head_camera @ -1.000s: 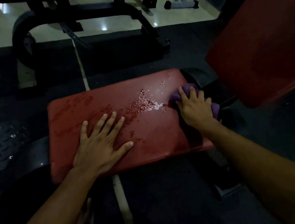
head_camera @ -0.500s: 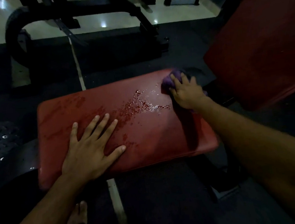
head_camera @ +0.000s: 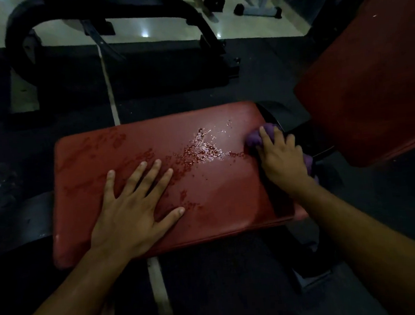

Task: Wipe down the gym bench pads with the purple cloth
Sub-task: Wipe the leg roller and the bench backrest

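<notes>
Purple cloth [head_camera: 255,138] bunched under the curled right hand [head_camera: 283,157] at the seat pad's [head_camera: 229,193] right edge; left hand [head_camera: 133,209] splayed flat (droplets [head_camera: 203,150] between them).

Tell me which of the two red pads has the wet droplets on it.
The flat seat pad under both hands: droplets glisten at its middle, between the left hand and the right hand gripping the purple cloth. The tilted back pad shows none.
</notes>
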A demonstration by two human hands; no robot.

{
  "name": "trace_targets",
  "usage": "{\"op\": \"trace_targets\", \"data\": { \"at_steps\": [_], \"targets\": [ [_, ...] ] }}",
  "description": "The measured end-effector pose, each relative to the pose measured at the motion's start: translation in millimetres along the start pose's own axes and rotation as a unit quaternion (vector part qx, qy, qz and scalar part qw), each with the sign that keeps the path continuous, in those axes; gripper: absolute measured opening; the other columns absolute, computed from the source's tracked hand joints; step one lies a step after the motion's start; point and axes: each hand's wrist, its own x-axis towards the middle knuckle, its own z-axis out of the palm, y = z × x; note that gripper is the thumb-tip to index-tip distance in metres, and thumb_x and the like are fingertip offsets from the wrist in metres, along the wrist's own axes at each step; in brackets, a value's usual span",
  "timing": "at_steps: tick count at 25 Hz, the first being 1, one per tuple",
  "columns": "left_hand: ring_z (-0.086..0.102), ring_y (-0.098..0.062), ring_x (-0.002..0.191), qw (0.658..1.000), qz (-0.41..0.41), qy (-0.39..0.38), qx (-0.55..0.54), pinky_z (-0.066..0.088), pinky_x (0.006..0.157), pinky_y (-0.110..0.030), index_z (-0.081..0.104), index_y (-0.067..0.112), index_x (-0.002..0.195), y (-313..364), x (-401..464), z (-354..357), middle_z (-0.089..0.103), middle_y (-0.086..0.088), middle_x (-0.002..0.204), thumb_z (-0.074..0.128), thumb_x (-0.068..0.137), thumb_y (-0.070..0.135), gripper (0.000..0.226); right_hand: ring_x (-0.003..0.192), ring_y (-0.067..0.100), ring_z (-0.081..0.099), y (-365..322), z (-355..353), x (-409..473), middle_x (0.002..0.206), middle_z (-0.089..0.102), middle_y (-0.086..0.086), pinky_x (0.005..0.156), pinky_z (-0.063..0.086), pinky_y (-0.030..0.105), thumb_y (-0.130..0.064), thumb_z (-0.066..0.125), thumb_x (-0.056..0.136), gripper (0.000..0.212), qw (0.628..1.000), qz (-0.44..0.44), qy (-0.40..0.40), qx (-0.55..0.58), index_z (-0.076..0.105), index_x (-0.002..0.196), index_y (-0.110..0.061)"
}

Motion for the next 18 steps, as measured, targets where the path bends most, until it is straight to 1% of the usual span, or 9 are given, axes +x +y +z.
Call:
{"op": "trace_targets", "data": {
  "at_steps": [2, 5, 7, 10, 13, 14, 15, 17, 18],
  "targets": [
    [0.009, -0.016, 0.158, 1.0, 0.001, 0.005, 0.001, 0.005, 0.122, -0.066, 0.015, 0.036, 0.163, -1, -1, 2, 0.011, 0.007, 0.171, 0.014, 0.094, 0.082, 0.084, 0.12, 0.044, 0.042, -20, 1, 58, 0.15, 0.035, 0.018, 0.09, 0.041, 0.056, -0.042, 0.034, 0.103, 0.053, 1.0, 0.014, 0.004, 0.018, 0.029, 0.152, -0.02],
    [0.01, -0.016, 0.158, 1.0, 0.0, 0.001, 0.003, 0.005, 0.122, -0.066, 0.015, 0.037, 0.163, -1, 1, 1, 0.011, 0.007, 0.171, 0.015, 0.093, 0.083, 0.084, 0.132, 0.045, 0.033, -37, -3, 108, 0.154, 0.029, 0.016, 0.101, 0.033, 0.06, -0.043, 0.028, 0.104, 0.051, 0.998, 0.019, -0.029, 0.06, 0.026, 0.151, -0.024],
    [0.009, -0.016, 0.158, 1.0, 0.0, -0.004, 0.004, 0.005, 0.122, -0.066, 0.014, 0.038, 0.163, 0, 2, 0, 0.01, 0.008, 0.171, 0.014, 0.093, 0.083, 0.084, 0.135, 0.044, 0.029, -35, -6, 112, 0.157, 0.026, 0.014, 0.104, 0.031, 0.061, -0.045, 0.027, 0.105, 0.051, 0.995, 0.011, -0.064, 0.074, 0.025, 0.152, -0.027],
    [0.009, -0.015, 0.158, 1.0, -0.003, -0.005, 0.003, 0.006, 0.122, -0.066, 0.017, 0.037, 0.162, 0, 0, -3, 0.011, 0.008, 0.171, 0.013, 0.093, 0.083, 0.083, 0.127, 0.042, 0.037, -24, -34, 91, 0.148, 0.037, 0.015, 0.1, 0.039, 0.057, -0.045, 0.033, 0.104, 0.049, 0.991, -0.013, -0.09, 0.103, 0.032, 0.15, -0.028],
    [0.005, -0.014, 0.158, 1.0, -0.006, -0.003, -0.001, 0.005, 0.122, -0.065, 0.014, 0.039, 0.163, 0, -1, -3, 0.007, 0.01, 0.171, 0.01, 0.092, 0.083, 0.083, 0.12, 0.038, 0.044, -32, -57, 15, 0.147, 0.044, 0.011, 0.098, 0.043, 0.05, -0.055, 0.031, 0.099, 0.058, 0.986, -0.068, 0.008, 0.153, 0.037, 0.15, -0.028],
    [0.005, -0.014, 0.158, 1.0, -0.007, 0.001, -0.005, 0.005, 0.122, -0.065, 0.013, 0.039, 0.162, 0, -2, -2, 0.007, 0.011, 0.171, 0.01, 0.092, 0.083, 0.083, 0.124, 0.036, 0.042, -39, -57, -20, 0.153, 0.04, 0.006, 0.101, 0.041, 0.05, -0.06, 0.028, 0.096, 0.062, 0.986, -0.103, 0.012, 0.134, 0.033, 0.152, -0.033],
    [0.005, -0.014, 0.158, 1.0, -0.008, 0.002, -0.009, 0.004, 0.122, -0.065, 0.013, 0.039, 0.162, 0, -1, -2, 0.007, 0.011, 0.171, 0.009, 0.092, 0.083, 0.083, 0.133, 0.035, 0.037, -47, -52, -51, 0.16, 0.031, 0.001, 0.106, 0.037, 0.053, -0.065, 0.024, 0.094, 0.065, 0.986, -0.136, -0.014, 0.093, 0.025, 0.154, -0.039],
    [0.006, -0.014, 0.158, 1.0, -0.006, 0.006, -0.01, 0.004, 0.122, -0.065, 0.014, 0.039, 0.162, 0, -1, -2, 0.008, 0.01, 0.171, 0.009, 0.092, 0.083, 0.083, 0.148, 0.037, 0.015, -57, -35, -76, 0.166, 0.01, -0.006, 0.112, 0.02, 0.066, -0.073, 0.02, 0.092, 0.067, 0.985, -0.149, -0.079, 0.037, 0.007, 0.154, -0.05],
    [0.008, -0.015, 0.158, 1.0, -0.006, 0.009, -0.011, 0.004, 0.122, -0.065, 0.016, 0.039, 0.162, 0, -1, -2, 0.01, 0.01, 0.171, 0.011, 0.092, 0.083, 0.083, 0.15, 0.038, 0.009, -61, -29, -67, 0.167, 0.004, -0.006, 0.111, 0.016, 0.069, -0.073, 0.019, 0.092, 0.066, 0.984, -0.143, -0.092, 0.044, 0.003, 0.153, -0.052]
  ]
}}
